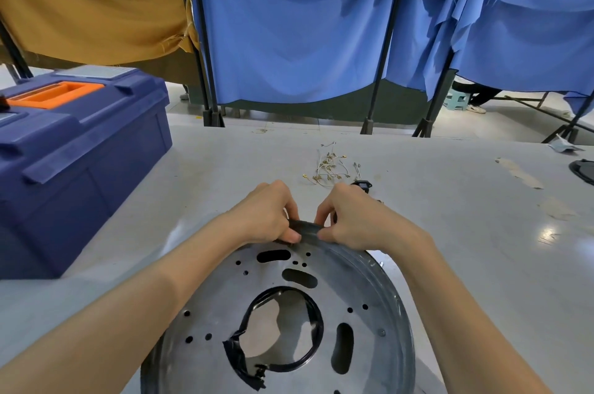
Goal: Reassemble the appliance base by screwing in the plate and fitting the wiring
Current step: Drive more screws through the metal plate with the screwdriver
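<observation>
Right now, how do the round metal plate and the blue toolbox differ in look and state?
The metal plate is round, grey and pierced with holes and slots; the toolbox is boxy and blue with an orange handle. The left hand and right hand pinch the metal plate at its far rim; the toolbox stands untouched on the left. Both are on the grey table.

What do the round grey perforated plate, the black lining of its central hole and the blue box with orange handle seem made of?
Round grey perforated plate: probably metal, dull brushed finish, soft glare, clean punched holes. Black lining of its central hole: likely tape, glossy and wrinkled, torn ends. Blue box: moulded plastic, matte, rounded ribs.
</observation>
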